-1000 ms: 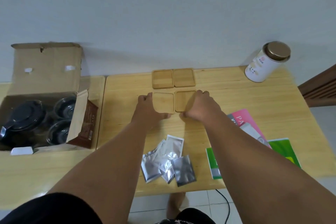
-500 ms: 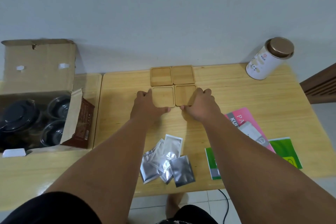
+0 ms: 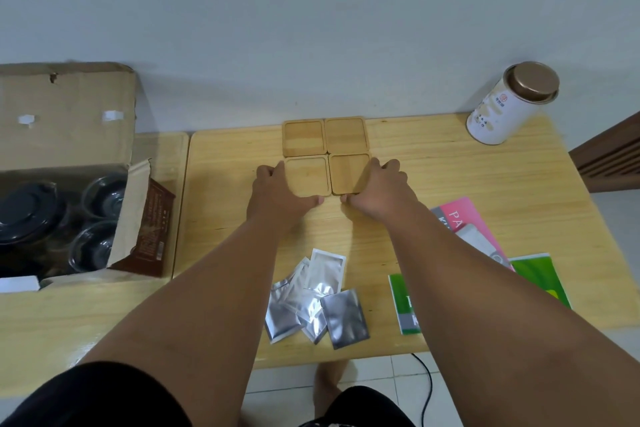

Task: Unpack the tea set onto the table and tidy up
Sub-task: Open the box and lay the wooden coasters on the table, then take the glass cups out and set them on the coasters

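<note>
Both forearms extend forward over the wooden table (image 3: 450, 177), converging toward its middle. The left hand (image 3: 277, 194) lies palm-down against the outer left edge of the near-left coaster (image 3: 306, 175), fingers along that side and thumb along the near edge. The right hand (image 3: 379, 189) mirrors this on the near-right coaster (image 3: 348, 173), fingers on its right edge, thumb at the near edge. Each hand cups its coaster loosely at the edges; neither coaster is lifted off the table.

The four coasters are square, light bamboo-coloured wood with rounded corners and a raised rim around a shallow recess. The far-left coaster (image 3: 303, 141) and far-right coaster (image 3: 345, 135) sit side by side near the wall; together the four form a tight two-by-two block, edges touching or nearly so.

At the left, an open cardboard box (image 3: 65, 114) with a torn flap holds a dark teapot (image 3: 24, 215) and clear glass cups (image 3: 100, 191). Crinkled silver foil sachets (image 3: 318, 302) lie overlapped near the table's front edge. A white cylindrical tin (image 3: 509, 104) with a bronze lid stands at the far right corner. Pink and green glossy packets (image 3: 457, 215) lie at the right.
</note>
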